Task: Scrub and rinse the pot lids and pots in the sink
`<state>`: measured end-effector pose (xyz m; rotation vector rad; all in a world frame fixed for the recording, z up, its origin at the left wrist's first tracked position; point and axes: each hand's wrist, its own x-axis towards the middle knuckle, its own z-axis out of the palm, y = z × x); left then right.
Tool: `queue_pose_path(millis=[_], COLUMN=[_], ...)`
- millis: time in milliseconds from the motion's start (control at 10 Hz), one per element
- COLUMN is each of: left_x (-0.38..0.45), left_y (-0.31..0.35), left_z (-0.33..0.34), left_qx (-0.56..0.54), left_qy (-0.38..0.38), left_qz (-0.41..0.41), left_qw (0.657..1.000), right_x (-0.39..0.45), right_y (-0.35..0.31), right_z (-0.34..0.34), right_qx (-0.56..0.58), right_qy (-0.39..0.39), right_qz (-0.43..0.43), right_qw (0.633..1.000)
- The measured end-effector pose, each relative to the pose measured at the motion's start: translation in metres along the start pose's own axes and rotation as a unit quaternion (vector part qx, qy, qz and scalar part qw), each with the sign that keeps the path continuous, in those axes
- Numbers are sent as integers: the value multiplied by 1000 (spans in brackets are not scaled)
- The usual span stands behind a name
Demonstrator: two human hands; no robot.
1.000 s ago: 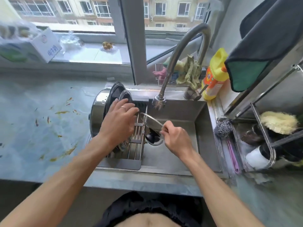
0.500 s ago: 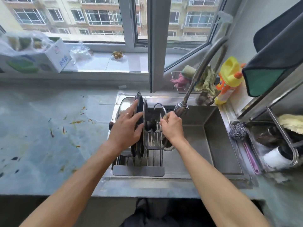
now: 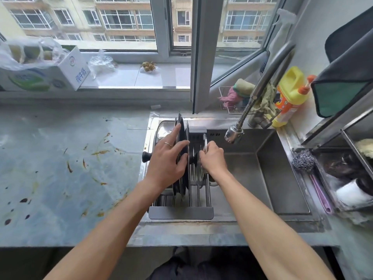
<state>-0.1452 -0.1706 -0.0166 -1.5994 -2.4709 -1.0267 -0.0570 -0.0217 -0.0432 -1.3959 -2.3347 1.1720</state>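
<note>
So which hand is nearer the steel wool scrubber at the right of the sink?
Right. The right hand grips a glass lid on the rack, left of the steel wool scrubber; the left hand is farther left, against the dark lids.

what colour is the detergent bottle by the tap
Yellow bottle with an orange label and cap, in the head view.

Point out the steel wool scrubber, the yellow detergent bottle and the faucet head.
steel wool scrubber [image 3: 304, 160]: head view, middle of the wiry ball on the sink's right ledge.
yellow detergent bottle [image 3: 290, 85]: head view, yellow upper body under the handle.
faucet head [image 3: 233, 134]: head view, metal spray nozzle above the basin.
</note>
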Motion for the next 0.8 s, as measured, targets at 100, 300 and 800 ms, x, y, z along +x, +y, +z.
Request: queue_pose_path(millis=[100, 300, 800], left_x=[0, -1, 2], left_y=[-1, -3, 1], left_z=[3, 8, -5], left_qx=[-11, -26, -45], left_qy=[11, 32, 19], left_qz=[2, -3, -15], left_qw=[1000, 999, 999], right_x=[0, 4, 3], right_y=[-6, -14, 4], right_z=[1, 4, -19], right_qx=[-4, -15, 161], right_qy=[-58, -82, -97], right_qz=[-27, -31, 40], right_qw=[998, 996, 981])
